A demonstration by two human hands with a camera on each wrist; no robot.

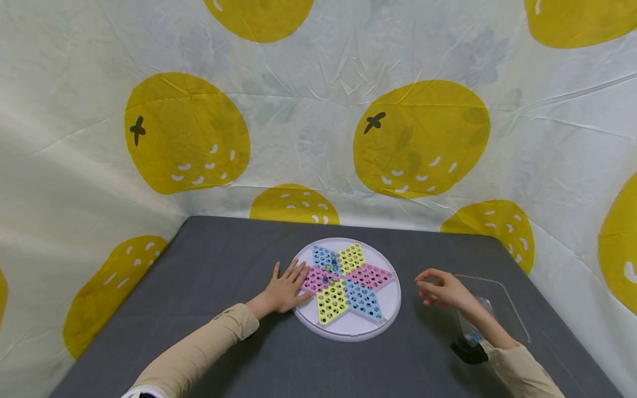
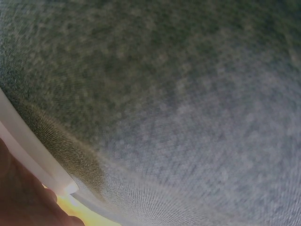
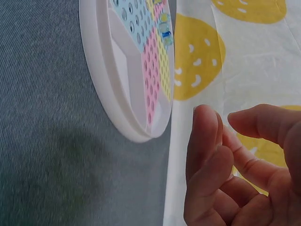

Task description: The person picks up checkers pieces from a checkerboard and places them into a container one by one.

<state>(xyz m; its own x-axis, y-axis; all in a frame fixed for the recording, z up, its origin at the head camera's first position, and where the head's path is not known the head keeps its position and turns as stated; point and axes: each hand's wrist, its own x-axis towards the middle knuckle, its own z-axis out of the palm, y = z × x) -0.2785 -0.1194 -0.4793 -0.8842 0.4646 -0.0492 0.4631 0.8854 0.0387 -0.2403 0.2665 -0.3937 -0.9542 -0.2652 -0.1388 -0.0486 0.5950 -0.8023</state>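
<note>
marbles [image 1: 334, 262] on the board [image 1: 392, 297], tray [image 1: 501, 312] to its right

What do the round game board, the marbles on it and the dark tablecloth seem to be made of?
Board: probably plastic, satin-smooth, judging by its even raised rim. Marbles: likely glass, glossy and see-through, though clear plastic is possible. Tablecloth: apparently matte fabric, since fine weave lines show up close.
</note>
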